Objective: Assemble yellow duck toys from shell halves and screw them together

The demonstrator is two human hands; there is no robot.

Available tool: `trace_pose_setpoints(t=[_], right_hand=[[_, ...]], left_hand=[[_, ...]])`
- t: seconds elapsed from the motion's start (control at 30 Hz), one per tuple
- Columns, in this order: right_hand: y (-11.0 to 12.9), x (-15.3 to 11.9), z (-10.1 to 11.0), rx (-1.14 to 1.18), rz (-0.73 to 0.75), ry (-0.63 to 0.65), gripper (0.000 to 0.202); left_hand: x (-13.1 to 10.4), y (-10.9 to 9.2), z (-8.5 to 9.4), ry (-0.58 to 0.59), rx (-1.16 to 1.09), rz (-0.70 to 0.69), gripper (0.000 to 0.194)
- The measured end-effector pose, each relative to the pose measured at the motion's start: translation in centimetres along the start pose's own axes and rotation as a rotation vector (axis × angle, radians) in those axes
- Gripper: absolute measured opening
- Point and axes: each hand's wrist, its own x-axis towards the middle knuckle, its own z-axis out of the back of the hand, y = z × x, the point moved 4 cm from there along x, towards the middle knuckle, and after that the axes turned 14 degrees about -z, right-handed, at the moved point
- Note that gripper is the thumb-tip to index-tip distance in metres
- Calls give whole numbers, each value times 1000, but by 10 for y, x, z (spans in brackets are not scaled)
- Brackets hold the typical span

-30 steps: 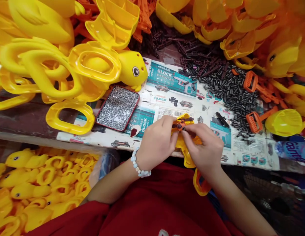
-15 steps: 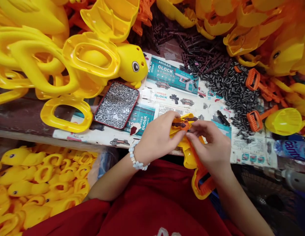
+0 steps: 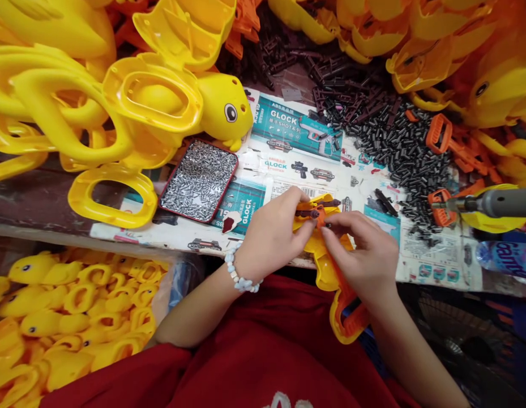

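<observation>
My left hand (image 3: 275,229), with a pale bead bracelet on its wrist, is closed round a yellow plastic toy shell half (image 3: 326,269) at the table's front edge. An orange plastic part (image 3: 346,289) with a ribbed handle lies along the inside of the shell. Dark brown plastic pieces (image 3: 316,211) sit at its upper end. My right hand (image 3: 364,243) pinches at the orange part's upper end with thumb and fingers. Whether a smaller piece lies between those fingertips cannot be seen.
A red-rimmed tray of small metal screws (image 3: 199,181) stands left of my hands. Black cylindrical pieces (image 3: 415,164) are heaped at right. Yellow duck shells (image 3: 161,113) are piled left; a box of duck parts (image 3: 76,306) is lower left. A grey power screwdriver (image 3: 500,203) hangs at right.
The grey power screwdriver has swung up from below the table's edge to over the orange pieces at right. My hands have barely moved, and their hold looks the same.
</observation>
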Motion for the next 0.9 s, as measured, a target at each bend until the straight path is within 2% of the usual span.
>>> trace_pose_setpoints(t=[0.1,0.23,0.33,0.43,0.57,0.7,0.83,0.9], right_hand=[[-4,-3,2,56,-47,50,2],[1,-8,7,-75,55,45,5],[-3,-12,12,-46,29,64,7],[-7,-12,16,51,4,130,8],[1,-7,17,-63,119,170,7],[9,-2,20,-153,194,164,9],[8,-1,19,-145,190,181,9],[6,0,17,-126,168,148,8]], left_hand=[[3,-1,0,16,9,17,21],[9,-1,-1,92,112,89,28],[12,-1,-3,139,143,91,27],[12,-1,-3,139,135,87,26],[11,-2,-2,131,143,92,26],[11,-4,-2,137,149,92,26],[10,-6,-2,130,163,105,26],[8,-8,-4,136,166,99,25]])
